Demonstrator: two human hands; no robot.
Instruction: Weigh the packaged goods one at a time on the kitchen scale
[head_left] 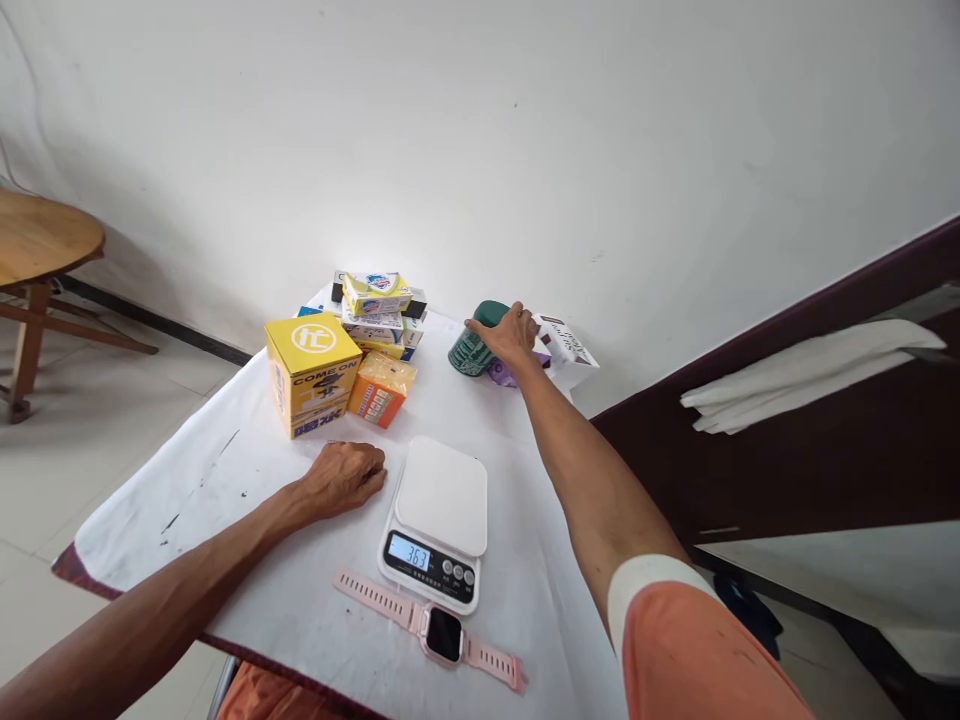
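My right hand [513,338] reaches to the far side of the cloth-covered table, fingers wrapped round a dark green can [472,352] that leans to one side. Beside the can lie a purple packet [504,374] and a white bag with dark print [568,342]. My left hand [346,478] rests on the cloth as a loose fist, with nothing seen in it. Just right of that fist is a white digital scale [442,497], its pan bare and its display lit with what looks like 363. A pink-strapped smartwatch [442,634] lies in front of the scale.
A yellow box [313,375] stands at the left, with an orange packet [381,390] next to it and several stacked small boxes [376,293] behind. The wall borders the table's far end. A round wooden table [45,235] is at far left; a white cloth [810,372] hangs at right.
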